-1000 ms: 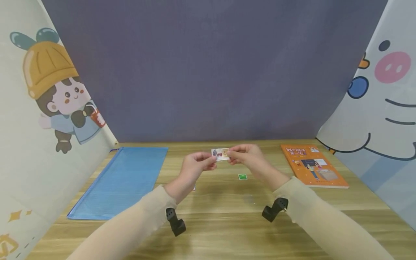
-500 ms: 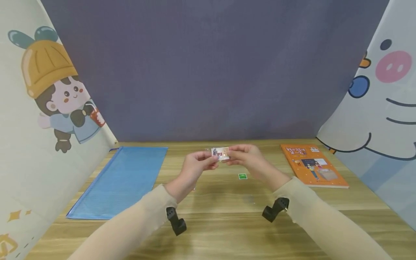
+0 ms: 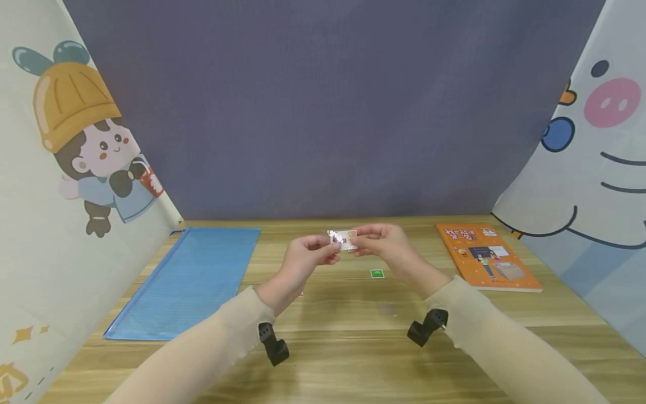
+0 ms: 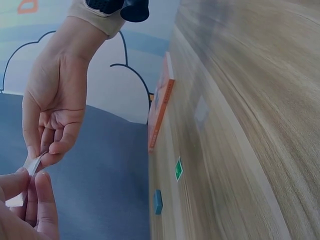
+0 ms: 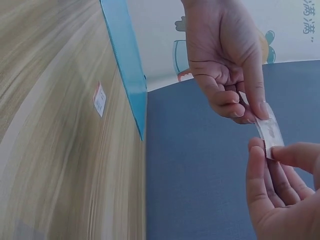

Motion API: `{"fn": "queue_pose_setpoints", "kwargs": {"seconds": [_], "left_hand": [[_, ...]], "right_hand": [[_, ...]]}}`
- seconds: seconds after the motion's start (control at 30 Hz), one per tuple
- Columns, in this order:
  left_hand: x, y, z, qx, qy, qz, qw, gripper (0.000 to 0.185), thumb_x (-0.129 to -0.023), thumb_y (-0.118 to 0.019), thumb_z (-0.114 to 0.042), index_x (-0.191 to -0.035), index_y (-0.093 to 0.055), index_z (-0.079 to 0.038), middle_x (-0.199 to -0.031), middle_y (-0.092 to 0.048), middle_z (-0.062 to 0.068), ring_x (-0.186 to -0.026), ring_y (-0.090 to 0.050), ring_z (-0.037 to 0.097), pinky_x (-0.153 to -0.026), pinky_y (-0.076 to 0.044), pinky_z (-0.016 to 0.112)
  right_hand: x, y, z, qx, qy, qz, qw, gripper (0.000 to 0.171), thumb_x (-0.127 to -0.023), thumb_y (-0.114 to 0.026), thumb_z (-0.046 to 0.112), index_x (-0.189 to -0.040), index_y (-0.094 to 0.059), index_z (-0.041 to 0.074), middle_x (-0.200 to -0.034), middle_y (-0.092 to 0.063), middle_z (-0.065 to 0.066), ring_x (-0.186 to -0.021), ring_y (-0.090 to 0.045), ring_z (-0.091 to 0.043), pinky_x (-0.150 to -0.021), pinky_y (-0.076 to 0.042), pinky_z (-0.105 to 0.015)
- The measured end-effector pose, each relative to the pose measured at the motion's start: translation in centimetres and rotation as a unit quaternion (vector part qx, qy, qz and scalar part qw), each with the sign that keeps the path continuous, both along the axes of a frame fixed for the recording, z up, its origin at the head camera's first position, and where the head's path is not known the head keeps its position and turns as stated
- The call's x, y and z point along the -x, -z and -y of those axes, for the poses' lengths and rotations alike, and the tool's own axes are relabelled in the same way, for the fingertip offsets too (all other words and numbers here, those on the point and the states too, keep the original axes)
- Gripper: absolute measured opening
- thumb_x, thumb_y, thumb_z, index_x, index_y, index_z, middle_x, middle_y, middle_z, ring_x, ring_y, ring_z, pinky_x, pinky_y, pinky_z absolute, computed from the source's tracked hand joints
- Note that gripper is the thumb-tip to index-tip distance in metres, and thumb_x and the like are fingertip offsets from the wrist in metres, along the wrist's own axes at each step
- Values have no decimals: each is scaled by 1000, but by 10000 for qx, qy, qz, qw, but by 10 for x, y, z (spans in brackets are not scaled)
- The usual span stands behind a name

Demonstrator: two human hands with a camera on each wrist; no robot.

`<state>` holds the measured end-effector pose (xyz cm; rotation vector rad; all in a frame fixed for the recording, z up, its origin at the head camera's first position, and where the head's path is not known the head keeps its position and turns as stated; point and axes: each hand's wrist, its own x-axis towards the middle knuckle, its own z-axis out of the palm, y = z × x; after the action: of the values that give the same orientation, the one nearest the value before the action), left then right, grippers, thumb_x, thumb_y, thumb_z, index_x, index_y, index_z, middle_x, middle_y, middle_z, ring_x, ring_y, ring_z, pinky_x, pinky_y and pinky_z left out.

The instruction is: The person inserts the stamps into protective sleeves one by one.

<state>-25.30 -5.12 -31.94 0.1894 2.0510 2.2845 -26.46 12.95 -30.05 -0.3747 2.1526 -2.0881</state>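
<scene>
Pinching a small picture card (image 3: 343, 239) between them, the left hand (image 3: 303, 259) and right hand (image 3: 386, 249) held it up over the middle of the wooden table (image 3: 353, 359), well clear of the surface. Each hand grasped one short end between thumb and fingertips, the left fingers (image 5: 260, 107) on one end, the right fingers (image 4: 50, 145) on the other.

Risks, as judged:
- card held only by its edges; a slip of either pinch would likely drop it flat on the table
- from the wrist views it looked thin and perhaps sleeved in clear film; pulling the ends apart or twisting could bend or crease it
- if a film were being peeled, a hard tug might tear it

Writing and labels:
- print on the card showed small figures, too small to read
- orange book (image 3: 485, 257) lay at the right; red characters on its cover, not legible
- small green tag (image 3: 377, 274) lay just near of the hands, with a white mark, unreadable
- white slip (image 5: 99, 99) with red print lay on the table under the left hand, unreadable
- blue zip pouch (image 3: 189, 280) at the left, no writing seen
</scene>
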Motion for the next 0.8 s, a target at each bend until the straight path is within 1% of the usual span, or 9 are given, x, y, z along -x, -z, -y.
{"fn": "queue_pose_setpoints", "kwargs": {"seconds": [0.23,0.37,0.53,0.63,0.8], "left_hand": [[0,0,-1,64,-105,-22,9999,24,-74,-70,-13,-91,-63,3,-83,-64,13,-67,-63,17,-70,-53,31],[0,0,-1,-37,-143,-101,9998,25,-74,-70,-12,-92,-62,4,-81,-64,13,-66,-63,18,-69,-53,32],[0,1,2,-124,-269,-239,9993,25,-75,-69,-11,-93,-62,4,-82,-64,14,-64,-63,18,-67,-53,33],[-1,1,4,-25,-379,-293,9988,23,-76,-68,-11,-93,-63,3,-83,-64,14,-65,-63,18,-67,-53,33],[-1,1,6,71,-474,-298,9984,21,-76,-68,-12,-91,-65,1,-82,-64,14,-66,-63,19,-70,-53,36]], "right_hand": [[-2,0,1,-367,251,-166,9989,31,-77,-67,9,-102,-58,-5,-94,-65,-13,-76,-63,-27,-73,-52,-32],[-2,1,1,-519,363,-300,9975,31,-76,-68,13,-102,-59,-3,-92,-65,-12,-75,-63,-24,-74,-51,-31],[-1,2,-1,-523,475,-248,9972,33,-78,-67,14,-105,-58,-3,-95,-64,-12,-77,-62,-24,-76,-50,-30],[-1,3,-2,-577,533,-196,9967,33,-78,-67,15,-105,-58,-2,-96,-64,-12,-77,-62,-24,-76,-50,-28],[-1,2,-2,-660,532,-204,9962,31,-77,-67,16,-102,-59,-2,-94,-64,-10,-73,-61,-19,-77,-50,-31]]}}
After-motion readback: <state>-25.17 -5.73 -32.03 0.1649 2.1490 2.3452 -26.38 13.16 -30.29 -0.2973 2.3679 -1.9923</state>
